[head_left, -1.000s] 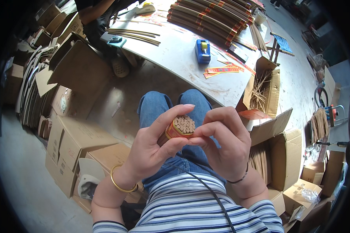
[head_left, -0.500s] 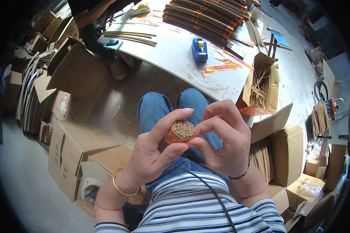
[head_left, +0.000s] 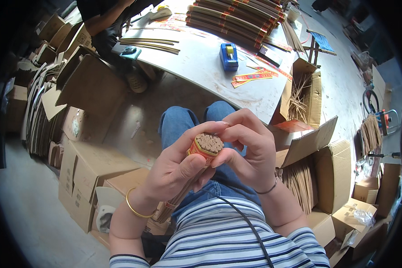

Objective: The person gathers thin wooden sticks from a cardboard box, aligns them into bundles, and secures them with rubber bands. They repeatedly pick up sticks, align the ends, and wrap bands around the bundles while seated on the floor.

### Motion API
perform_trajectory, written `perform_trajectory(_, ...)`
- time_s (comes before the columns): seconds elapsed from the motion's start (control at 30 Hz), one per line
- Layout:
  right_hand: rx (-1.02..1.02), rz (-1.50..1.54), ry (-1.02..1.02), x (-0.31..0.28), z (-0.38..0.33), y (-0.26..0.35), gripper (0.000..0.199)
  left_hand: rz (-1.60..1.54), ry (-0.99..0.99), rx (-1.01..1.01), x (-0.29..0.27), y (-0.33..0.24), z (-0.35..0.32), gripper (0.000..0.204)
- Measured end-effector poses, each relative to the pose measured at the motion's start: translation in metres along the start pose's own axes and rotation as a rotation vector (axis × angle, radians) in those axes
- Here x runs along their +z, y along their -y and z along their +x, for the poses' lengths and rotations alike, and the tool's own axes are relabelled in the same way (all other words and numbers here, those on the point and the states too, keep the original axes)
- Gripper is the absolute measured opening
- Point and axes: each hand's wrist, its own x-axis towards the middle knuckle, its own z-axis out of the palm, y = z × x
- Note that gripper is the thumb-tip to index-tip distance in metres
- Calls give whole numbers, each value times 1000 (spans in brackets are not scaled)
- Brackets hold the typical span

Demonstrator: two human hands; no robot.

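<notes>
A bundle of brown incense sticks (head_left: 210, 143) is held over my lap, its round end tilted up toward me. Red and gold paper wraps the bundle near that end, and a second red band shows lower down by my wrist. My left hand (head_left: 172, 167) is closed round the bundle, thumb across the paper. My right hand (head_left: 253, 156) grips the same end from the right, its thumb against the wrapped edge and its fingers bent behind, where their tips are partly hidden.
On the white table (head_left: 187, 71) are a blue tape dispenser (head_left: 228, 57), red paper strips (head_left: 254, 78) and stacked banded bundles (head_left: 232, 20). An open carton (head_left: 332, 178) with loose sticks stands at my right; closed cartons (head_left: 98, 167) sit left. Another person's arm (head_left: 107, 18) shows at upper left.
The bundle has turned and tilted, so its length now shows below my left hand. My right fingers have shifted from pinching the rim to curling around the wrapped end.
</notes>
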Motion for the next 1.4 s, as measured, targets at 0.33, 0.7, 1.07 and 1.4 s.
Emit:
perform_trajectory(0.33, 149, 349, 50, 2, -4, -7, 28, 19, -56, -6, 4, -1, 8, 70)
perform_trajectory(0.7, 322, 595, 89, 5, -4, 1, 45, 134, -9, 25, 5, 7, 9, 59)
perform_trajectory(1.07, 218, 635, 155, 6, -7, -27, 50, 4, 58, -2, -8, -20, 17, 72)
perform_trajectory(1.4, 434, 825, 434, 74, -24, -42, 27, 108, 64, 419, 0, -96, 61, 81)
